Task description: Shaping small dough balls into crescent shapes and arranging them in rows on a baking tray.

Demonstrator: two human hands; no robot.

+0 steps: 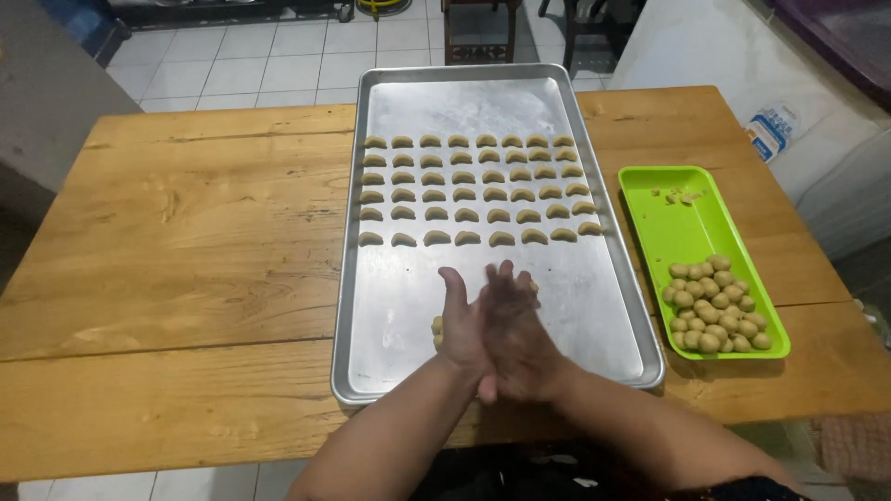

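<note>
My left hand (457, 325) and my right hand (513, 325) are pressed palm to palm over the near part of a large metal baking tray (390, 306). A bit of beige dough (437, 327) shows at the left edge of my palms; the rest is hidden between them. Several rows of crescent-shaped dough pieces (478, 190) lie on the far half of the tray. A green plastic tray (682, 232) to the right holds a heap of small dough balls (716, 304) at its near end.
Both trays rest on a wooden table (186, 250). A few dough crumbs (682, 196) lie at the far end of the green tray. White tiled floor and dark furniture legs lie beyond the table; a white appliance stands at the right.
</note>
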